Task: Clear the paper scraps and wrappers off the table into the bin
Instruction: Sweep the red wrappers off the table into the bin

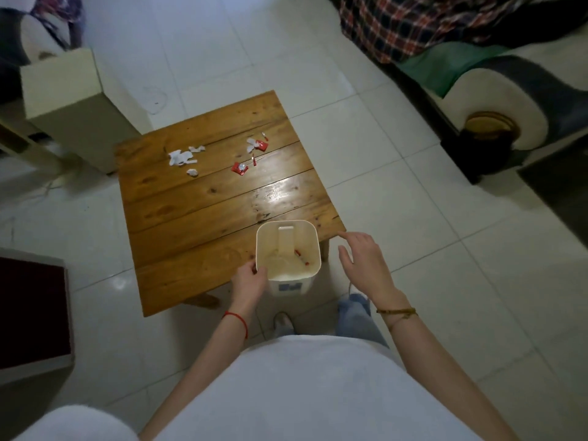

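A white square bin (313,241) is held at the near right corner of the wooden table (197,218), with a few red bits lying inside it. My left hand (248,281) grips the bin's left rim. My right hand (366,262) hovers to the right of the bin, fingers apart and holding nothing. On the far half of the table lie white paper scraps (182,158), a small crumpled white scrap (192,172), and red-and-white wrappers (256,144) (240,168) with thin red strips near them.
A beige box-shaped stand (63,90) is at the far left, a dark red mat (31,310) at the near left. A sofa (509,90) with a plaid cloth fills the right. Tiled floor surrounds the table.
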Demonstrator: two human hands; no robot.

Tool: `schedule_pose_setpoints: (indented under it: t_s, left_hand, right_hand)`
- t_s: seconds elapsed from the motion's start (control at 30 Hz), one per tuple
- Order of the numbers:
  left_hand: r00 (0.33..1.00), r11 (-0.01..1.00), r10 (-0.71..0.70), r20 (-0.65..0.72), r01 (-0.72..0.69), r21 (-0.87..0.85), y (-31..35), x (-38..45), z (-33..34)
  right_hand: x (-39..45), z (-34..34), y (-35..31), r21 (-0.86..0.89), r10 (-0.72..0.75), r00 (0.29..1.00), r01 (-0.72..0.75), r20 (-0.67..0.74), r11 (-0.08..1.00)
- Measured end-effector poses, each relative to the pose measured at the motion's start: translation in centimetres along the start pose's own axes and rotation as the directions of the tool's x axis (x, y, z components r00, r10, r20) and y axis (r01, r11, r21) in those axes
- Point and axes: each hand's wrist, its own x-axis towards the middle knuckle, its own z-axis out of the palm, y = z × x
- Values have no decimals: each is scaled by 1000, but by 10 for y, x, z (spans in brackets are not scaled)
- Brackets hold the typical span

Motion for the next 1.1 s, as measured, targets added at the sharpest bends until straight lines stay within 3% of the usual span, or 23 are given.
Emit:
schedule_pose_setpoints:
  t_s: [0.33,0.63,1.1]
  left_hand:
    - [998,998,58,38,-59,38,100,21,107]
    - [1000,995,19,-2,-19,-98,194,36,204]
    - [988,972,-92,-121,63,-226,294,136,237]
  right_hand:
    - [54,-89,103,61,66,997,-64,-27,996]
    - [128,-177,204,20,-19,1000,19,12,1000]
    - [327,-205,246,25,-154,981,152,120,988]
